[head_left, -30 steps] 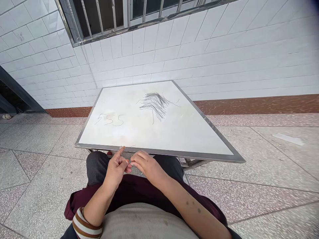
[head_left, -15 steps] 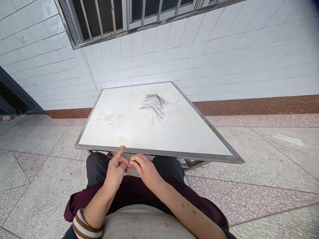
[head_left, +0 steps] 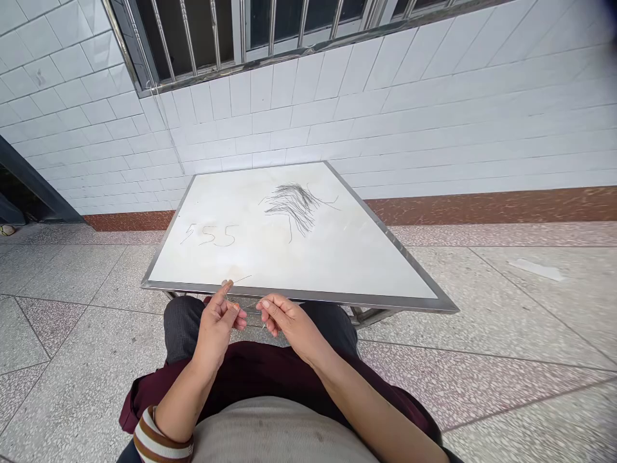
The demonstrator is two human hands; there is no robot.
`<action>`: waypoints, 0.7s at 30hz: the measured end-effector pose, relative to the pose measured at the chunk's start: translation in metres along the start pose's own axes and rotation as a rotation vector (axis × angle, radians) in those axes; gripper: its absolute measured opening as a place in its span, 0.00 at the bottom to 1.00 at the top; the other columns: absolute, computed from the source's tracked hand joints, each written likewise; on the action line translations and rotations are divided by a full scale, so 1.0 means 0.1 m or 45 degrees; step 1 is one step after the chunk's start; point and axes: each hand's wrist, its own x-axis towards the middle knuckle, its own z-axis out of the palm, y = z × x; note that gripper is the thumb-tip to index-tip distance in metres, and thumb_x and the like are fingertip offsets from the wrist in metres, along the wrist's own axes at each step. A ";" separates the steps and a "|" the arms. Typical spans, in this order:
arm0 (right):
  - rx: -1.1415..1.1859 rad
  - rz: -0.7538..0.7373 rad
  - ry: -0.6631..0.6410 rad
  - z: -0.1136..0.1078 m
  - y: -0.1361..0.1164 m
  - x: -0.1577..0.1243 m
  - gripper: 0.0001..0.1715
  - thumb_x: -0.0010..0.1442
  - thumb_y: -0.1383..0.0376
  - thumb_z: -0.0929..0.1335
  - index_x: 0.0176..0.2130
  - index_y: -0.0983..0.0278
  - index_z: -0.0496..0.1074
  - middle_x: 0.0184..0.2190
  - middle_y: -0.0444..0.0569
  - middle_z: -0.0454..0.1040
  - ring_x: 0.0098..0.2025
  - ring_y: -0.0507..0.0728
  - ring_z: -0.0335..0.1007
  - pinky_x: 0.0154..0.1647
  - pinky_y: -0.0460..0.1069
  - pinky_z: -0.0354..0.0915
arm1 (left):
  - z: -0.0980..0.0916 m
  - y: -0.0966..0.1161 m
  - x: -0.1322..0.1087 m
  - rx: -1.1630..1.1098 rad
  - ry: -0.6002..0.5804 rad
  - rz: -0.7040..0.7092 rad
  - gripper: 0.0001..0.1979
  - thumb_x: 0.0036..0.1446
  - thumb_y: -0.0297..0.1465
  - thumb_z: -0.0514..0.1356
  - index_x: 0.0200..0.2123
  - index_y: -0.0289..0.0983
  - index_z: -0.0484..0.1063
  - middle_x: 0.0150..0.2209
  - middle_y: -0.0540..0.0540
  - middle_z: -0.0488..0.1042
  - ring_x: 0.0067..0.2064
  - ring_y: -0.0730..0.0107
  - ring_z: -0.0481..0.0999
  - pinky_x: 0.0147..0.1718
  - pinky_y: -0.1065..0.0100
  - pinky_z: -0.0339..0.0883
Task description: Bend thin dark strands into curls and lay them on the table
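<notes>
The 2 hands have just come apart: half a second ago their fingertips met, and now there is a clear gap between them, just in front of the worktop's (head_left: 337, 263) near edge. The left hand (head_left: 214, 328) has its forefinger raised and its thumb closed in, apparently clamped on a thin strand (head_left: 243, 278), whose free end sticks out past the raised fingertip over the worktop's near edge. The right hand (head_left: 286, 321) has thumb and forefinger pinched together, and a faint length of strand seems to run across the gap to that pinch; a pale tip shows below its fingers, though whether it belongs to the same strand I cannot tell. My reading is that the work has gone from handling the strand at a single spot to holding it spread between both hands. On the worktop, the dark bunch of strands (head_left: 294, 204) and the 3 shapes like the numeral 5 (head_left: 212, 235) lie as they did, with neither hand touching them.
</notes>
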 end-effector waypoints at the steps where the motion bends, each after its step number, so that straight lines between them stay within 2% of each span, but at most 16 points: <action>1: 0.073 0.009 0.006 0.01 0.00 0.00 0.20 0.61 0.49 0.65 0.36 0.64 0.70 0.26 0.42 0.67 0.23 0.49 0.61 0.23 0.45 0.59 | 0.00 0.00 0.00 -0.043 0.001 0.006 0.37 0.52 0.37 0.65 0.63 0.32 0.60 0.27 0.50 0.74 0.25 0.75 0.72 0.29 0.71 0.67; 5: 0.253 0.043 -0.015 0.01 -0.01 -0.02 0.21 0.59 0.48 0.67 0.36 0.64 0.71 0.27 0.43 0.67 0.24 0.49 0.61 0.24 0.45 0.59 | 0.02 0.00 0.01 -0.151 0.032 0.014 0.36 0.50 0.37 0.67 0.60 0.32 0.63 0.27 0.50 0.75 0.27 0.74 0.75 0.31 0.70 0.69; 9: 0.484 0.114 -0.155 -0.02 -0.03 -0.04 0.20 0.59 0.49 0.69 0.36 0.64 0.72 0.27 0.43 0.67 0.25 0.48 0.60 0.25 0.45 0.59 | 0.05 0.04 0.01 -0.188 0.051 0.006 0.35 0.49 0.36 0.68 0.59 0.30 0.65 0.27 0.49 0.76 0.26 0.73 0.75 0.31 0.69 0.71; 13: 0.735 0.246 -0.237 -0.05 0.00 -0.02 0.18 0.55 0.52 0.73 0.32 0.65 0.73 0.25 0.42 0.65 0.25 0.46 0.59 0.26 0.42 0.59 | 0.07 0.08 -0.01 -0.208 0.044 -0.005 0.33 0.49 0.37 0.68 0.57 0.30 0.67 0.27 0.48 0.77 0.27 0.72 0.76 0.32 0.68 0.71; 17: 0.796 0.260 -0.233 -0.05 0.06 0.01 0.18 0.53 0.52 0.74 0.31 0.65 0.73 0.24 0.41 0.64 0.24 0.46 0.57 0.25 0.42 0.58 | 0.06 0.06 0.00 -0.228 0.041 0.002 0.31 0.49 0.37 0.69 0.55 0.31 0.68 0.27 0.48 0.78 0.27 0.72 0.77 0.32 0.68 0.72; 21: 0.734 0.246 -0.138 -0.03 0.10 0.02 0.20 0.52 0.51 0.74 0.30 0.64 0.71 0.25 0.42 0.65 0.25 0.47 0.58 0.26 0.43 0.60 | 0.05 0.03 0.01 -0.231 0.025 0.014 0.28 0.50 0.36 0.68 0.53 0.32 0.70 0.28 0.48 0.78 0.28 0.71 0.78 0.33 0.68 0.73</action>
